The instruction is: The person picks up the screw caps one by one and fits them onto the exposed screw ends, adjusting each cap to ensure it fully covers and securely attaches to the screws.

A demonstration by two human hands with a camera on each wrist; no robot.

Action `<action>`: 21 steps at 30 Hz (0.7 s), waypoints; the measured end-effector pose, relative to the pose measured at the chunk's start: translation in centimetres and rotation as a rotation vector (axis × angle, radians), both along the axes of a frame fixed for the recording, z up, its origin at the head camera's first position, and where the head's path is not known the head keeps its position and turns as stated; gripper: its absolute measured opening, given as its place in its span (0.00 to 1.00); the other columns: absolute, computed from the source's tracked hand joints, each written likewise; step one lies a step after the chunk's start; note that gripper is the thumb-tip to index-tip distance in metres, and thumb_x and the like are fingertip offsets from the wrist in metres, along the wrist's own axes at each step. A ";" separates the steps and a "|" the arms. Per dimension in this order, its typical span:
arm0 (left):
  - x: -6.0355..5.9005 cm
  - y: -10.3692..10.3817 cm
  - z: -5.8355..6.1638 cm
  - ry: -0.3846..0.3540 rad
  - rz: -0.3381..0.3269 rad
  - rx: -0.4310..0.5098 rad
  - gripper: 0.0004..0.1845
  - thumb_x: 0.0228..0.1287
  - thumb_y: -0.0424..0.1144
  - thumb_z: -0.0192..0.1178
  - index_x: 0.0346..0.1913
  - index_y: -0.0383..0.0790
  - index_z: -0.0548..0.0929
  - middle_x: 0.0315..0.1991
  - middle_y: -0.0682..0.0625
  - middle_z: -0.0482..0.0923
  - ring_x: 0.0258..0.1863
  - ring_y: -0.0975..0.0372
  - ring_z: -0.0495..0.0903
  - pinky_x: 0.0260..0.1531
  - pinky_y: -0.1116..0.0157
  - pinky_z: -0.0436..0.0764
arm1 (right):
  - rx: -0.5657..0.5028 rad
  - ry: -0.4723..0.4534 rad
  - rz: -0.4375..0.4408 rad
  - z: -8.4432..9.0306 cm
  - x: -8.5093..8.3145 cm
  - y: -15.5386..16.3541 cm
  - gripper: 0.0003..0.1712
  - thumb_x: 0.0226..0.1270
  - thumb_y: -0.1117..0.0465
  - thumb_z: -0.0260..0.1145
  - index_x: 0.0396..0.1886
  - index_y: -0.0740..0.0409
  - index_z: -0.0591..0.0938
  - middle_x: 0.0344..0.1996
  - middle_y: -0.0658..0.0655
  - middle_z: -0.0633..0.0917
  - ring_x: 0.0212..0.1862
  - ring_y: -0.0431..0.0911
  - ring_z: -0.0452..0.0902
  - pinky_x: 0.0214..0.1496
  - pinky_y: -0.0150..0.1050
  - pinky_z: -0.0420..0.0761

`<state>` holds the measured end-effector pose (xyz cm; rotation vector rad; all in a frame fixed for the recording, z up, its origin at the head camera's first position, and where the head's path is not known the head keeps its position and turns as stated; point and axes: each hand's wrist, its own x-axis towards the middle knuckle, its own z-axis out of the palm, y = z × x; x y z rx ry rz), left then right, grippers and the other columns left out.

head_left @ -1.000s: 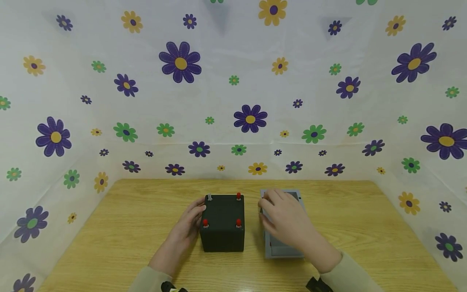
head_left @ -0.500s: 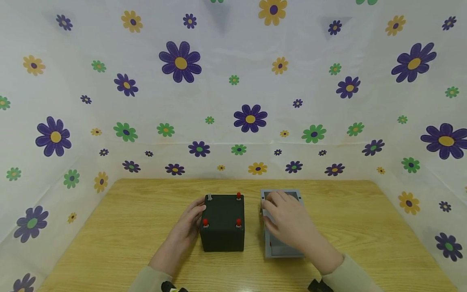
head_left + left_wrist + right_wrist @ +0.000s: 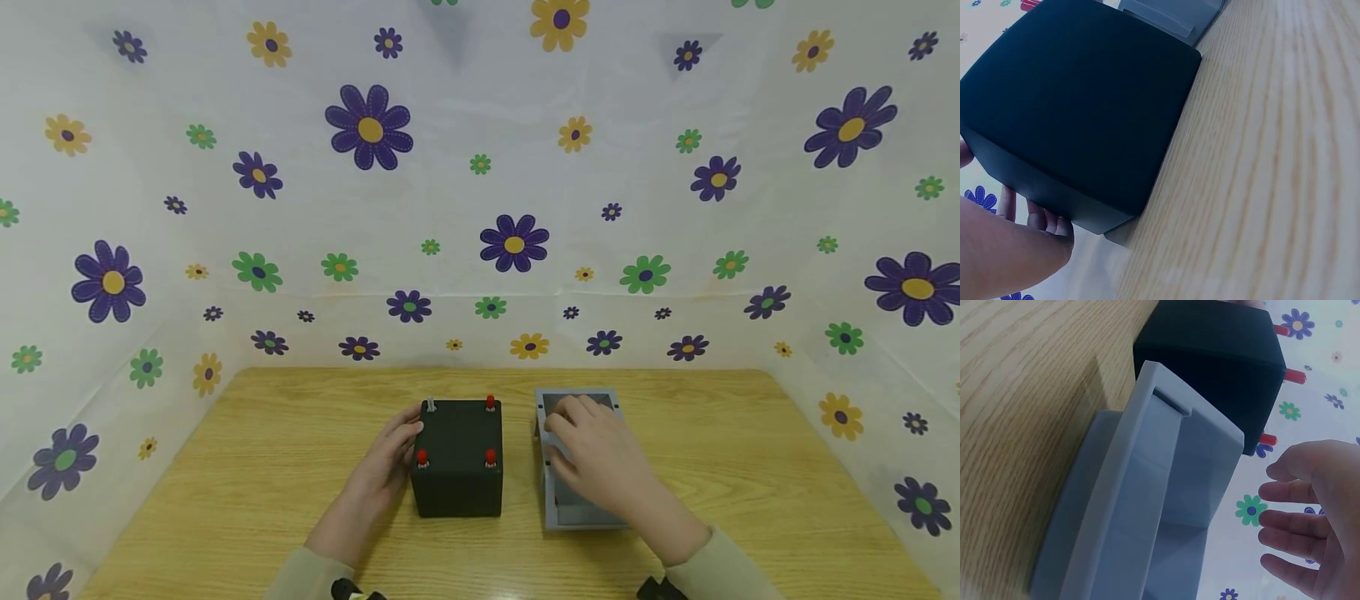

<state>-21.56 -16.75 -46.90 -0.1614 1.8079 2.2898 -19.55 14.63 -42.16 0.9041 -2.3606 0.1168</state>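
A black box [image 3: 458,437] with toggle switches at its top corners stands on the wooden table. Three switches wear red caps, such as the front right red cap [image 3: 491,457]; the back left switch [image 3: 431,405] shows bare metal. My left hand [image 3: 381,463] rests against the box's left side, its thumb near the upper edge and part of its fingers hidden behind the box. My right hand [image 3: 600,446] hovers over the grey open case [image 3: 551,500] to the right of the box. In the right wrist view, its loosely bent fingers [image 3: 1288,519] hold nothing.
The wooden table [image 3: 720,450] reaches back to a white flower-print cloth [image 3: 450,167], which also hangs at both sides. A narrow strip of table separates the black box from the grey case.
My right hand has drifted slightly right, away from the left rim of the grey case, so more of that rim shows. My left hand and the black box stay put.
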 end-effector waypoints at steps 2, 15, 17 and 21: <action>0.0 0.0 0.0 -0.002 -0.007 -0.009 0.32 0.79 0.38 0.52 0.81 0.37 0.62 0.61 0.60 0.77 0.55 0.71 0.77 0.58 0.74 0.72 | 0.000 -0.003 -0.005 -0.1 0.0 0.1 0.12 0.58 0.60 0.81 0.38 0.53 0.86 0.38 0.52 0.83 0.39 0.46 0.78 0.38 0.40 0.80; -0.1 -0.1 -0.1 0.002 -0.022 -0.026 0.33 0.79 0.39 0.51 0.82 0.38 0.60 0.69 0.53 0.72 0.57 0.71 0.75 0.65 0.68 0.67 | -0.005 -0.011 -0.024 -0.6 -0.3 0.8 0.12 0.58 0.61 0.81 0.39 0.53 0.87 0.37 0.52 0.83 0.38 0.46 0.79 0.38 0.40 0.82; -0.1 0.0 -0.1 0.003 -0.017 -0.023 0.33 0.79 0.39 0.51 0.82 0.37 0.60 0.69 0.53 0.72 0.56 0.71 0.76 0.64 0.68 0.68 | -0.001 -0.014 -0.031 -0.8 -0.3 0.9 0.12 0.57 0.61 0.81 0.39 0.53 0.87 0.37 0.51 0.83 0.38 0.46 0.79 0.38 0.40 0.82; -0.1 0.0 0.0 0.003 -0.008 -0.018 0.33 0.78 0.39 0.52 0.82 0.37 0.61 0.67 0.55 0.73 0.56 0.71 0.76 0.63 0.69 0.68 | 0.001 -0.009 -0.038 -1.1 -0.4 1.2 0.12 0.57 0.61 0.81 0.39 0.53 0.87 0.37 0.51 0.83 0.37 0.46 0.78 0.37 0.40 0.81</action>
